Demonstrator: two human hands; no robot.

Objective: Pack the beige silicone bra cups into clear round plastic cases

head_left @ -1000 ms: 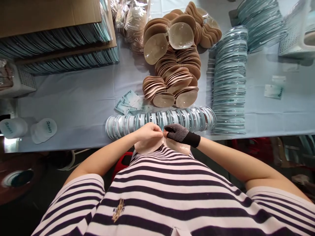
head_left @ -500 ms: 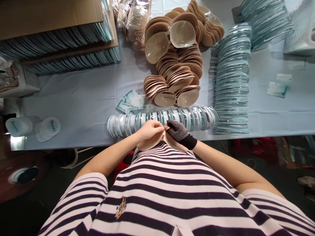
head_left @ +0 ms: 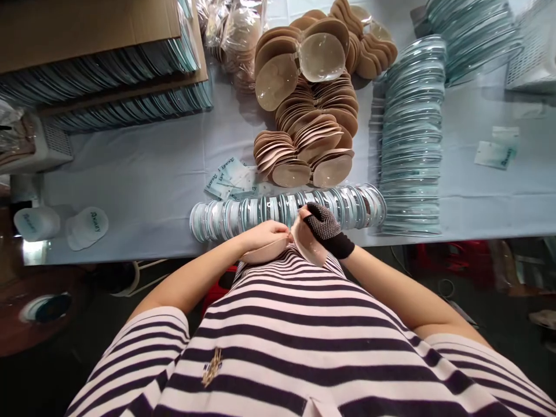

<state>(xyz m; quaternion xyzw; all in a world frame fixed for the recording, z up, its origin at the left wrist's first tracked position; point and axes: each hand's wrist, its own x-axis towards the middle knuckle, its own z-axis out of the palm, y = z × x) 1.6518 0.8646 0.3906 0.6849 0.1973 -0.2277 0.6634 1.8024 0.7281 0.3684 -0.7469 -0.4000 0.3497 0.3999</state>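
At the middle of the near edge of the table (head_left: pixel 152 191), a pair of beige cups (head_left: pixel 309 243) is held close against a striped shirt (head_left: pixel 278 341), overlapping that edge from above. The bare left hand (head_left: pixel 266 234) is mostly closed, its fingers curled over the top of the left cup and bunched toward the inner end, grasping it there; the exact fingertip contact is too small to tell. The right hand (head_left: pixel 325 225), in a dark dotted glove, has its fingers folded in and grips the upper edge of the right cup, which tilts more steeply than the left one. The hands are near each other but apart.

Just beyond them, a row of clear cases (head_left: pixel 260 213) runs along the near edge. Behind its middle, toward the far edge, lies a heap of brown cups (head_left: pixel 304 133), with printed cards (head_left: pixel 232 176) to its left. A tall stack of cases (head_left: pixel 412 139) reaches from the near edge, right of the heap.
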